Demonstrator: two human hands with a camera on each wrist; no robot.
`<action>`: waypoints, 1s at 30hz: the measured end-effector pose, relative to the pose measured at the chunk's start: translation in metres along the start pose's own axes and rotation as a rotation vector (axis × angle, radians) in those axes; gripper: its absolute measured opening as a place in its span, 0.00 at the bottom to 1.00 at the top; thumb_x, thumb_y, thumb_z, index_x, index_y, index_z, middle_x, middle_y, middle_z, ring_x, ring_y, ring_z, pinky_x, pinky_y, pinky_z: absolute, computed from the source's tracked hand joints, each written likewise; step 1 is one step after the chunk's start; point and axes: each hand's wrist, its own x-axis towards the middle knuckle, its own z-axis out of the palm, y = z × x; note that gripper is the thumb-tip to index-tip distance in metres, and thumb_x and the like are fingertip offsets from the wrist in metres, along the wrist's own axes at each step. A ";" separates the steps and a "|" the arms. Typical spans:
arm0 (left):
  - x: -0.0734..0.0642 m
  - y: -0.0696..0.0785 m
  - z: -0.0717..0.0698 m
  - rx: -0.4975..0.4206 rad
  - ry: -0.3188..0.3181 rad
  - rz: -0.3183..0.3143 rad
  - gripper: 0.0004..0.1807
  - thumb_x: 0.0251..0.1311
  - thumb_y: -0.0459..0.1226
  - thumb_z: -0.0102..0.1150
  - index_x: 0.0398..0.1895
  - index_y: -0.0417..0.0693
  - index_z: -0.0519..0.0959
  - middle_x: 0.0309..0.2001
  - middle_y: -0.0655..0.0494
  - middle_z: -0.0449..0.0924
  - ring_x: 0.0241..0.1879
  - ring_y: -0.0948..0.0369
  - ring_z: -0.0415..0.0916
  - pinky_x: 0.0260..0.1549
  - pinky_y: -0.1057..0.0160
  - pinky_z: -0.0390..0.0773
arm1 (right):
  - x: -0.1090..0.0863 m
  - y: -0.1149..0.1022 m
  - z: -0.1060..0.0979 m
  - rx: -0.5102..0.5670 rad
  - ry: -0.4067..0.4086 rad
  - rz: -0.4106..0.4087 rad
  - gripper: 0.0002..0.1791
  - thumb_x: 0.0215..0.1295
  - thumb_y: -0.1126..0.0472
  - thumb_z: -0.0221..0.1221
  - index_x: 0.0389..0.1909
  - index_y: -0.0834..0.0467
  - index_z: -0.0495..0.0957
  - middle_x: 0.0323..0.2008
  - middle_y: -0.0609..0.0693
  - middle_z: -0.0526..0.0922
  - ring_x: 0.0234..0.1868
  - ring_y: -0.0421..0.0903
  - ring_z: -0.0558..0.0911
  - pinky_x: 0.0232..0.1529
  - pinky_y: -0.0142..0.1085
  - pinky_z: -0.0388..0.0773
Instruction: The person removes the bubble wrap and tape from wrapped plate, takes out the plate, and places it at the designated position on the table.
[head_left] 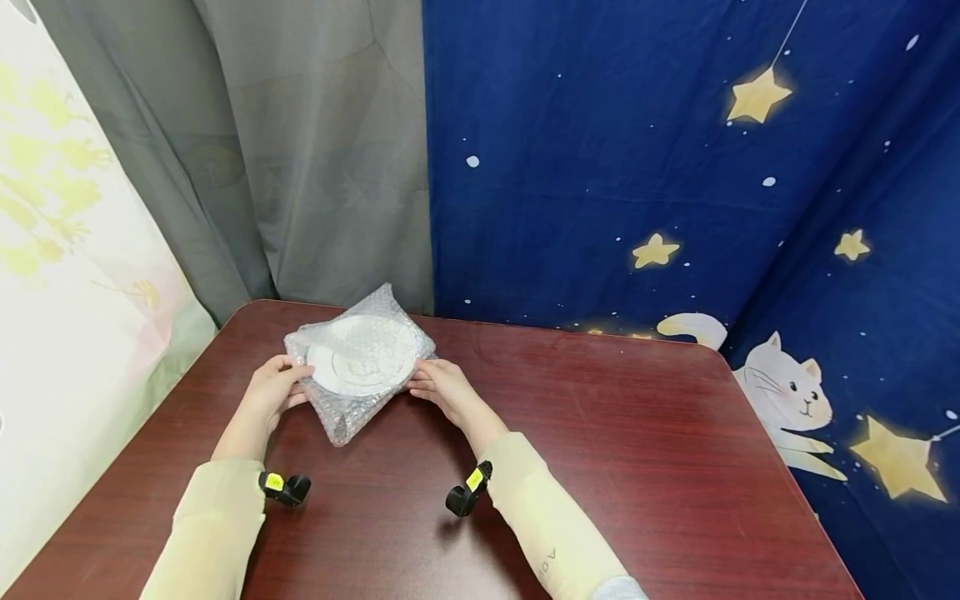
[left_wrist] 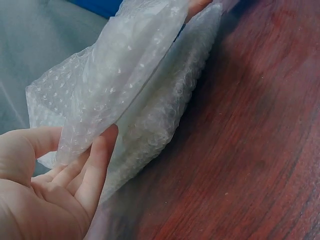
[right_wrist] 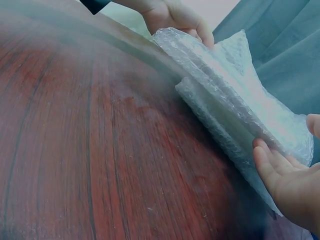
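Observation:
In the head view, a round white plate-like disc (head_left: 365,354) shows through clear bubble wrap (head_left: 341,421), tilted over the far left part of the table. My left hand (head_left: 267,393) pinches the left edge of the wrap, thumb on top and fingers underneath. At the opposite edge, my right hand (head_left: 450,392) grips the wrapped disc, its fingers under the near side. The left wrist view shows an upper layer of wrap (left_wrist: 120,65) standing apart from a lower one (left_wrist: 162,117). Between the layers, the right wrist view shows a narrow gap near the right fingertips (right_wrist: 260,145).
The dark red wooden table (head_left: 637,442) stretches to the right and toward me. Behind its far edge hang a grey curtain (head_left: 345,167) and a blue star-patterned curtain (head_left: 570,167). A pale floral cloth (head_left: 75,292) hangs at the left. Black wrist cameras (head_left: 285,487) sit at both cuffs.

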 end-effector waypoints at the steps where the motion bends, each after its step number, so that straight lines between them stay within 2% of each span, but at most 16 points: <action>1: 0.000 0.000 0.001 -0.005 -0.003 0.005 0.12 0.66 0.37 0.56 0.47 0.44 0.66 0.29 0.61 0.73 0.24 0.69 0.75 0.27 0.70 0.80 | 0.000 -0.001 -0.001 0.005 0.005 0.002 0.17 0.70 0.62 0.53 0.51 0.70 0.67 0.37 0.57 0.78 0.37 0.47 0.82 0.44 0.39 0.80; 9: -0.004 0.004 0.005 0.000 -0.034 0.044 0.14 0.65 0.37 0.57 0.48 0.42 0.65 0.27 0.62 0.74 0.23 0.70 0.75 0.27 0.70 0.80 | -0.002 -0.002 -0.006 0.010 0.021 0.004 0.21 0.71 0.60 0.53 0.55 0.71 0.65 0.33 0.56 0.78 0.31 0.45 0.81 0.42 0.40 0.81; 17: -0.011 0.005 0.007 0.047 -0.052 0.056 0.18 0.66 0.38 0.57 0.51 0.41 0.64 0.30 0.62 0.72 0.25 0.70 0.73 0.29 0.70 0.80 | -0.004 -0.001 -0.015 0.006 -0.004 0.029 0.20 0.70 0.56 0.55 0.50 0.70 0.70 0.29 0.56 0.79 0.29 0.47 0.83 0.39 0.41 0.82; 22: -0.012 0.005 0.010 0.045 -0.074 0.081 0.16 0.66 0.37 0.57 0.48 0.41 0.63 0.31 0.61 0.71 0.26 0.70 0.74 0.29 0.70 0.80 | -0.006 -0.004 -0.018 -0.007 -0.005 0.040 0.18 0.69 0.55 0.56 0.48 0.68 0.72 0.26 0.55 0.80 0.27 0.46 0.83 0.37 0.40 0.82; 30: -0.014 0.004 0.015 0.044 -0.093 0.089 0.13 0.65 0.37 0.57 0.38 0.43 0.62 0.27 0.62 0.68 0.22 0.70 0.70 0.26 0.70 0.79 | -0.008 -0.005 -0.024 -0.064 0.010 0.051 0.12 0.68 0.55 0.57 0.36 0.60 0.70 0.25 0.54 0.81 0.24 0.44 0.82 0.33 0.38 0.82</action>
